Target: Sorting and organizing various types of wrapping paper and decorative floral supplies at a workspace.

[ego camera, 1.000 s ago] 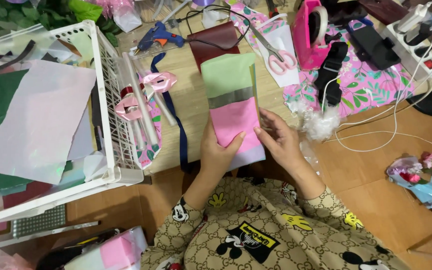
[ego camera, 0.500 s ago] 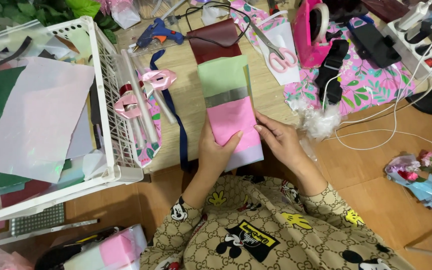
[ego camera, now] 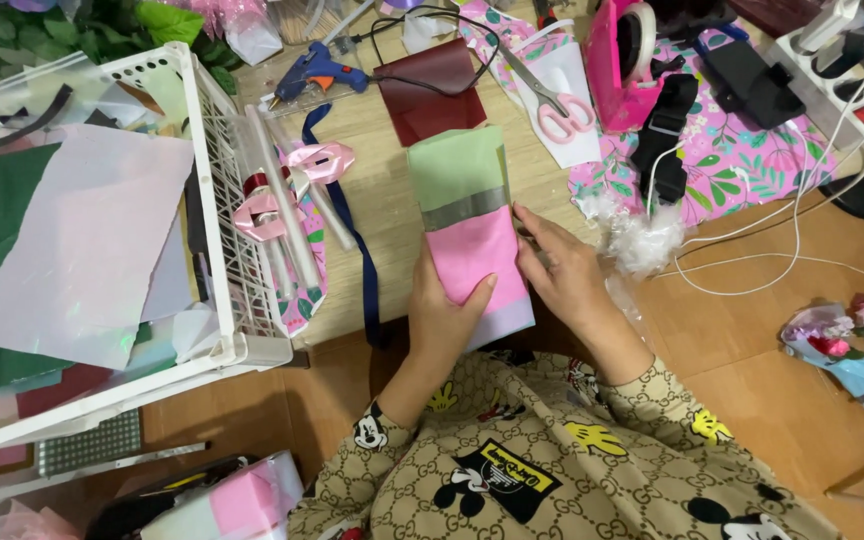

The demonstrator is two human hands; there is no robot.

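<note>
A stack of coloured paper sheets lies on the low wooden board: a pink sheet point(ego camera: 472, 255) on top, a grey strip point(ego camera: 464, 208) and a green sheet point(ego camera: 457, 165) showing beyond it, a dark red sheet point(ego camera: 432, 90) furthest away. My left hand point(ego camera: 447, 320) rests flat on the pink sheet's near left part, thumb across it. At the sheet's right edge my right hand point(ego camera: 567, 275) presses down with its fingers together. Neither hand grips anything.
A white wire basket point(ego camera: 217, 200) with large paper sheets stands at the left. Pink ribbon bows point(ego camera: 317, 160), a navy ribbon point(ego camera: 352, 230), a blue glue gun point(ego camera: 317, 70), pink-handled scissors point(ego camera: 557, 105), a pink tape dispenser point(ego camera: 617, 50), a power strip point(ego camera: 842, 60) and white cables lie around.
The paper stack sits slightly nearer me in view. My right hand has shifted from the pink sheet's near right corner up along its right edge. The left hand stays put.
</note>
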